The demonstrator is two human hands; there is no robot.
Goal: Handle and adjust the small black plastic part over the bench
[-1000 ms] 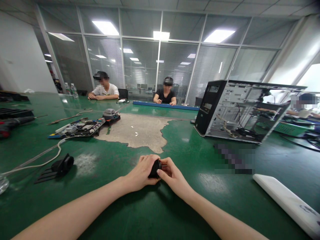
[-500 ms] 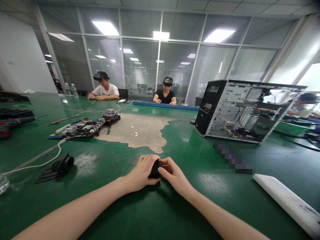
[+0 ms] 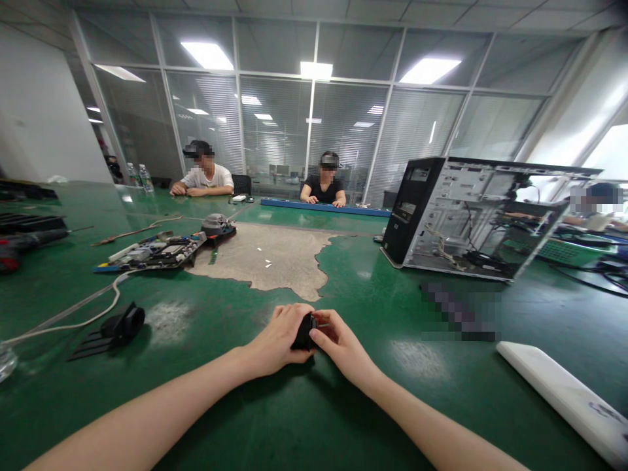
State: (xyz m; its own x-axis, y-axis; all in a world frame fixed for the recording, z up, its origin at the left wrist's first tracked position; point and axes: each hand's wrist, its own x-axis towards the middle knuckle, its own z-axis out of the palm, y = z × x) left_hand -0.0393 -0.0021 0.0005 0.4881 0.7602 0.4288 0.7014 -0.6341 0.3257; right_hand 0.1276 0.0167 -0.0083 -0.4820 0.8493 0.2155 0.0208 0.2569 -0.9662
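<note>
A small black part point(image 3: 302, 332) is between my hands, low over the green table point(image 3: 235, 418) near the middle of the view. My left hand point(image 3: 280, 337) wraps round its left side, fingers over the top and thumb below. My right hand point(image 3: 341, 343) pinches its right edge with thumb and fingertips. Much of the part is hidden by the fingers, so its full shape does not show. To the left lies a black plastic piece point(image 3: 128, 323) with a round collar and several prongs.
An open computer case point(image 3: 417, 209) stands at the right, with a white block point(image 3: 559, 392) nearer me. A circuit board point(image 3: 161, 250), a white cable point(image 3: 116, 294) and a drill-like tool point(image 3: 29, 241) lie left. Two people sit across the table behind a blue bar point(image 3: 324, 207).
</note>
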